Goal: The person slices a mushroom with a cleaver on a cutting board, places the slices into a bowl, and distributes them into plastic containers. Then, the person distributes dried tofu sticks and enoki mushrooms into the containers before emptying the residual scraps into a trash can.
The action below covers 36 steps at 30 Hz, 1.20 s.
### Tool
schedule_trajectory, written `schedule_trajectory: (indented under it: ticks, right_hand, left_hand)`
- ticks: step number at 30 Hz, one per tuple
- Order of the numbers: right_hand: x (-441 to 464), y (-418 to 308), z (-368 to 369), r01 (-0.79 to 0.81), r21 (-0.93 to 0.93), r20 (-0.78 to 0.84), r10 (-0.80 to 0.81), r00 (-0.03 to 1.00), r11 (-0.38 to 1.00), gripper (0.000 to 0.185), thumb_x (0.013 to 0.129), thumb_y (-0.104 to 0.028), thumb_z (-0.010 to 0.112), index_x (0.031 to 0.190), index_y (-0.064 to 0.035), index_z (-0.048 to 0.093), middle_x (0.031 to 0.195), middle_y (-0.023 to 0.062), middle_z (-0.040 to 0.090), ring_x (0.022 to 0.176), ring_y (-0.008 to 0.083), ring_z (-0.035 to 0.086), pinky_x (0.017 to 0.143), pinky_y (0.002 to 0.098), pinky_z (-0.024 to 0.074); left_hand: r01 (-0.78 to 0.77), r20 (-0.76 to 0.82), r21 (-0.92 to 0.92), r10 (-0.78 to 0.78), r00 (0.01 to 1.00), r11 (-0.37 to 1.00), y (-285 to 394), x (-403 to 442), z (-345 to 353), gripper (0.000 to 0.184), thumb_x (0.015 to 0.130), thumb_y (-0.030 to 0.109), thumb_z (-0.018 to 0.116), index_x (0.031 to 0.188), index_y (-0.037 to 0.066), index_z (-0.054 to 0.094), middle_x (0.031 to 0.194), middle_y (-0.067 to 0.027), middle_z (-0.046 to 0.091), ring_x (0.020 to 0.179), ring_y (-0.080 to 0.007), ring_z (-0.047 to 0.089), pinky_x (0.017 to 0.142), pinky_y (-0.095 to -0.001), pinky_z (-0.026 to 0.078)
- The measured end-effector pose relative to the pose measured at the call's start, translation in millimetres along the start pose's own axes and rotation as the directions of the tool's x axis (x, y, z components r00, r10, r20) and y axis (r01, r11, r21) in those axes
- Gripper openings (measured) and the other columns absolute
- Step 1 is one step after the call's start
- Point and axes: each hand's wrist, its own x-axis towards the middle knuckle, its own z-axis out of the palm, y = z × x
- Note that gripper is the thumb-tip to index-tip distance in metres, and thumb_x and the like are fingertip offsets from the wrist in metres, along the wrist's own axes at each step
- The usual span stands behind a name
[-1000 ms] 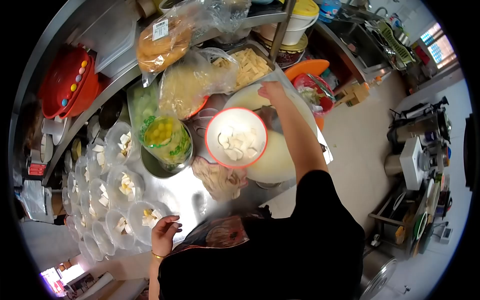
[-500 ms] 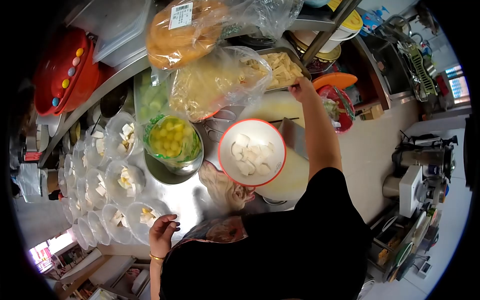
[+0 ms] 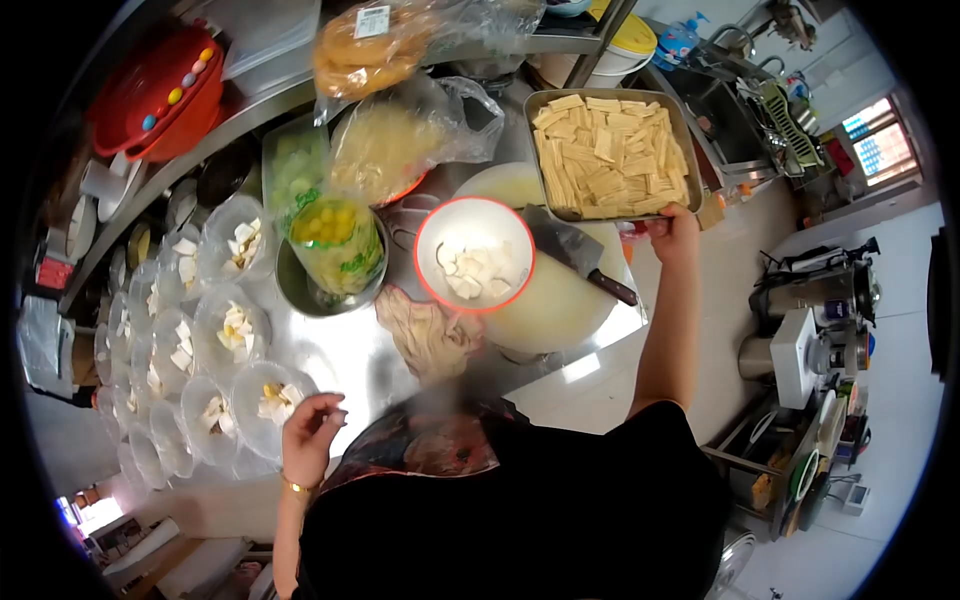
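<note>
My right hand (image 3: 675, 232) is closed on the near right corner of a metal tray (image 3: 693, 150) full of pale yellow tofu strips (image 3: 610, 150). The tray is held over the far end of a round cutting board (image 3: 560, 320). A cleaver (image 3: 612, 287) with a dark handle lies on that board. Left of it stands a white bowl (image 3: 475, 218) with a red rim, holding white chunks (image 3: 472, 272). My left hand (image 3: 312, 435) has its fingers loosely bent and apart, holding nothing. It hovers beside the nearest clear plastic bowl (image 3: 262, 440), which contains white and yellow pieces.
Several more clear bowls (image 3: 205, 345) crowd the left side. A metal pot (image 3: 335, 300) holds a bag of green-yellow balls (image 3: 338, 240). A crumpled cloth-like item (image 3: 425, 335) lies before the white bowl. Bagged food (image 3: 385, 150) and a shelf (image 3: 280, 95) stand at the back.
The tray has come forward and right from the back of the counter, with my right hand on its corner. The cleaver's handle now shows. My left hand remains empty near the clear bowls.
</note>
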Motion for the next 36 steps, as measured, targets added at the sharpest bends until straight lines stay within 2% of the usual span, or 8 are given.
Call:
schedule_trajectory:
  ticks: [7, 11, 13, 15, 17, 22, 29, 36]
  right_hand:
    - [-181, 54, 78, -0.164, -0.216, 0.234, 0.214, 0.948, 0.963, 0.022, 0.066, -0.003, 0.045, 0.085, 0.0030, 0.052, 0.072, 0.0111, 0.058, 0.042, 0.0165, 0.043, 0.045, 0.0251, 0.0400]
    - [-267, 151, 141, -0.429, -0.292, 0.422, 0.518, 0.744, 0.855, 0.037, 0.071, -0.004, 0.045, 0.108, 0.0006, 0.049, 0.089, 0.0098, 0.061, 0.052, 0.0164, 0.054, 0.040, 0.0227, 0.0384]
    - [-285, 194, 155, -0.364, -0.447, 0.550, 0.571, 0.610, 0.817, 0.042, 0.075, -0.004, 0.050, 0.116, 0.0016, 0.045, 0.090, 0.0106, 0.060, 0.058, 0.0173, 0.056, 0.041, 0.0233, 0.0414]
    - [-301, 244, 176, 0.164, -0.461, 0.629, 0.190, 0.754, 0.872, 0.045, 0.075, -0.003, 0.054, 0.119, 0.0011, 0.042, 0.097, 0.0119, 0.058, 0.071, 0.0190, 0.057, 0.052, 0.0258, 0.0462]
    - [-327, 257, 202, 0.793, -0.505, 0.783, -0.204, 0.587, 0.341, 0.053, 0.073, -0.002, 0.061, 0.121, -0.0004, 0.041, 0.112, 0.0128, 0.052, 0.097, 0.0192, 0.052, 0.075, 0.0316, 0.0461]
    - [-426, 297, 301, 0.961, 0.272, 0.935, 0.221, -0.277, 0.055, 0.049, 0.065, -0.009, 0.067, 0.112, -0.0104, 0.051, 0.113, 0.0082, 0.050, 0.097, 0.0234, 0.052, 0.078, 0.0319, 0.0441]
    - [-447, 351, 336, 0.940, 0.091, 0.919, 0.337, -0.207, 0.328, 0.021, 0.073, -0.016, 0.063, 0.093, -0.0101, 0.056, 0.095, 0.0038, 0.055, 0.083, 0.0241, 0.055, 0.073, 0.0326, 0.0451]
    - [-441, 375, 359, 0.969, 0.225, 0.816, 0.524, -0.246, 0.104, 0.022, 0.073, -0.014, 0.062, 0.093, -0.0083, 0.053, 0.092, 0.0067, 0.054, 0.085, 0.0268, 0.055, 0.069, 0.0350, 0.0450]
  left_hand:
    - [-0.143, 0.291, -0.440, 0.291, 0.911, 0.886, 7, 13, 10, 0.072, 0.081, 0.038, 0.057, 0.135, 0.004, 0.023, 0.130, -0.0156, 0.038, 0.119, -0.0272, 0.039, 0.099, -0.0409, 0.032]
    - [0.031, 0.182, -0.810, 0.201, 0.962, 0.586, -29, -14, -31, 0.058, 0.079, 0.024, 0.060, 0.125, -0.003, 0.035, 0.118, -0.0152, 0.049, 0.107, -0.0262, 0.050, 0.093, -0.0395, 0.040]
    - [-0.052, 0.079, -0.812, 0.198, 0.977, 0.582, -37, -48, -75, 0.051, 0.072, 0.005, 0.054, 0.120, -0.006, 0.040, 0.114, -0.0182, 0.052, 0.103, -0.0272, 0.053, 0.088, -0.0390, 0.045]
    - [-0.163, -0.072, -0.786, 0.173, 0.982, 0.597, -54, -80, -116, 0.056, 0.067, 0.001, 0.051, 0.121, -0.007, 0.038, 0.115, -0.0190, 0.051, 0.103, -0.0282, 0.053, 0.089, -0.0389, 0.045]
    - [-0.255, -0.169, -0.736, 0.195, 0.966, 0.627, -59, -111, -153, 0.063, 0.064, 0.001, 0.050, 0.124, -0.008, 0.033, 0.117, -0.0199, 0.049, 0.105, -0.0299, 0.053, 0.090, -0.0396, 0.044]
    - [-0.268, -0.205, -0.743, 0.172, 0.963, 0.614, -86, -158, -217, 0.067, 0.062, 0.006, 0.052, 0.125, -0.007, 0.032, 0.119, -0.0200, 0.048, 0.107, -0.0298, 0.052, 0.091, -0.0392, 0.044]
    - [-0.344, -0.290, -0.731, 0.189, 0.938, 0.589, -118, -195, -252, 0.067, 0.062, 0.005, 0.050, 0.126, -0.007, 0.031, 0.121, -0.0197, 0.046, 0.110, -0.0290, 0.049, 0.093, -0.0377, 0.042]
    - [-0.388, -0.360, -0.721, 0.167, 0.918, 0.574, -121, -191, -250, 0.068, 0.061, 0.005, 0.048, 0.125, -0.007, 0.031, 0.120, -0.0206, 0.047, 0.108, -0.0296, 0.050, 0.092, -0.0377, 0.043]
